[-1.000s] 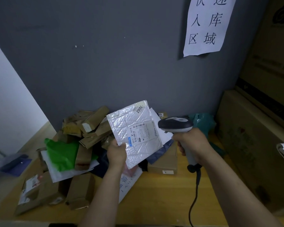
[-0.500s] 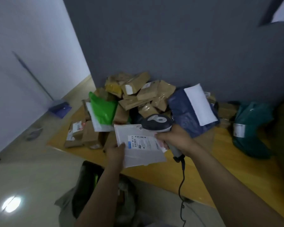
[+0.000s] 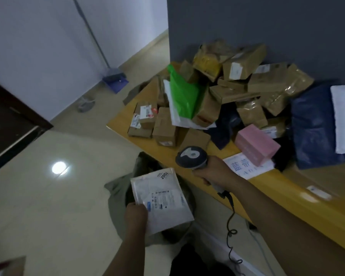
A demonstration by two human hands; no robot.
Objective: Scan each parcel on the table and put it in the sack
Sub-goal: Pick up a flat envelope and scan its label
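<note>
Nearest to us, a person's left hand pinches the lower corner of a white padded parcel, thumb pressed on the label side; we cannot see the fingers beneath it. The parcel is held flat, barcode label up, off the table and directly over the dark mouth of a grey-green sack slumped on the pale tiled floor just beside the table's front edge.

To the right, the right hand has its fingers curled round the handle of a dark handheld scanner, head tilted up above the table's edge, apart from the parcel. Its coiled black cable hangs toward the floor.

Beyond, on the yellow wooden table, we see a white sheet with blue characters with a pink box lying on its far end. Behind them, a heap of brown cardboard parcels rises against the grey wall, a green plastic bag on its left flank and a navy bag on its right.

Farthest left, a blue dustpan stands on the floor against the white wall.
</note>
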